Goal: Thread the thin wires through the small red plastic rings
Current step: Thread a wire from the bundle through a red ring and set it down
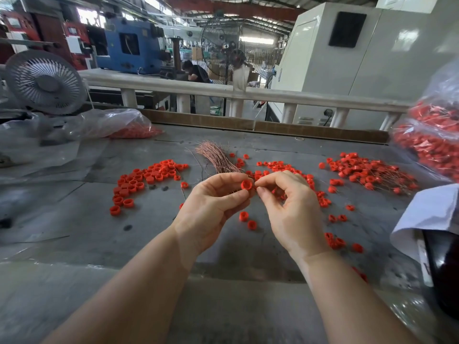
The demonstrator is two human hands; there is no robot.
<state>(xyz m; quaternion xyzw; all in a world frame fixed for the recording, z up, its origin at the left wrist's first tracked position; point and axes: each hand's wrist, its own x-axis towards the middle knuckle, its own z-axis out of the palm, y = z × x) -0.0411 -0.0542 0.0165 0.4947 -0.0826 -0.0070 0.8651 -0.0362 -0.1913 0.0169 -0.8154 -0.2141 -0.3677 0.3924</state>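
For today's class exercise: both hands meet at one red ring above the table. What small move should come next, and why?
Probably the right hand should ease its pinched wire end into the red ring, which the left hand holds with its opening facing up; whether the wire has already entered cannot be told.

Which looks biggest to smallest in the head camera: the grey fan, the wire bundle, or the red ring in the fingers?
1. Grey fan, biggest.
2. Wire bundle.
3. Red ring, pinched by the left hand, smallest.
That is only how they look here.

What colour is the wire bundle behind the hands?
Coppery pink, the thin wire bundle; head view.
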